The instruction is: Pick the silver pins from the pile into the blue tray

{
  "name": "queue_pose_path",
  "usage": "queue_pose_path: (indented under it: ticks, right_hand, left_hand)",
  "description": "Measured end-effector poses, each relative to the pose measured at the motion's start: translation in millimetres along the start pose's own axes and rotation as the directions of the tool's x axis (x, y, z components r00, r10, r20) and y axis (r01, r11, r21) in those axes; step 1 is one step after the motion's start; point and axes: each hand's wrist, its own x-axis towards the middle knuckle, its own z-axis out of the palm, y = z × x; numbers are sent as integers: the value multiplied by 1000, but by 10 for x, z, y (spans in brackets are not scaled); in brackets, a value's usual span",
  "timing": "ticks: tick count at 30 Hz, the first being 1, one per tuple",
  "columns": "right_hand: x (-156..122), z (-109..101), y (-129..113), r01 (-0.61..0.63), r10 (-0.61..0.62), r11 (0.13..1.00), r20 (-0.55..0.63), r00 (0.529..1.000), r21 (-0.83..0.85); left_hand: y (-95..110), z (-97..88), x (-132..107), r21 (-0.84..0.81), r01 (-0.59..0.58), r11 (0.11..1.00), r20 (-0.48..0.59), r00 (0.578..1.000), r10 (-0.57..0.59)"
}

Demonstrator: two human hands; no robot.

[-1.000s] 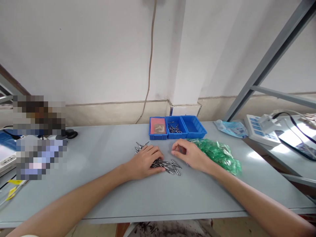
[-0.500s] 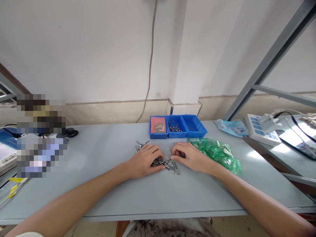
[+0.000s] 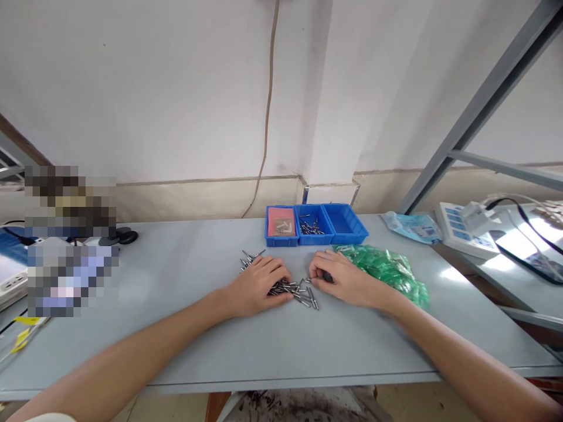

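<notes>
A pile of small metal pins that look like pop rivets (image 3: 285,288) lies on the grey table, part of it under my left hand (image 3: 257,286). That hand rests over the pile with its fingers stretched and slightly curved, not closed round anything. Just to the right, my right hand (image 3: 336,275) is curled, thumb against the fingers. One rivet (image 3: 307,280) shows at its fingertips; the palm side is hidden. A few loose rivets (image 3: 313,298) lie between the hands. Behind them, the middle blue bin (image 3: 315,240) holds more rivets.
The left blue bin (image 3: 281,241) contains a pink card and a small clear bag. The right blue bin (image 3: 345,223) looks empty. Green plastic bags (image 3: 387,272) lie beside my right forearm. Further right are a blue-white packet (image 3: 411,227) and a power strip (image 3: 466,231).
My right hand has shifted slightly to the right, away from the pile, with a rivet at its fingertips. My left hand has stayed over the pile.
</notes>
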Motion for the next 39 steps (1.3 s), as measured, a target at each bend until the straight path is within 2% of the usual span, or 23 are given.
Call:
queue_pose_path:
  ticks: [5,15,22,29,34,39]
  right_hand:
    - [-6,-11,-25,-15,15,1000,5,1000,-27]
    - [5,32,-62,13,-14,999,15,1000,51]
    - [21,40,-17,-76,88,985,-75,993,158]
    - [68,-30,-11,-108,226,907,-255,940,407]
    - [88,-54,15,-101,289,823,-260,921,559]
    - [101,-50,29,-107,372,779,-318,872,618]
  left_hand:
    - [-9,8,1,-5,5,1000,-7,1000,-5]
    - [-3,0,4,-3,4,1000,6,1000,-4]
    - [-1,-14,2,-10,0,1000,6,1000,0]
    - [1,-19,3,-27,-7,1000,1,1000,7]
    - [-1,-15,1,-17,-6,1000,-6,1000,6]
    - [5,-20,7,-12,-8,1000,-12,1000,8]
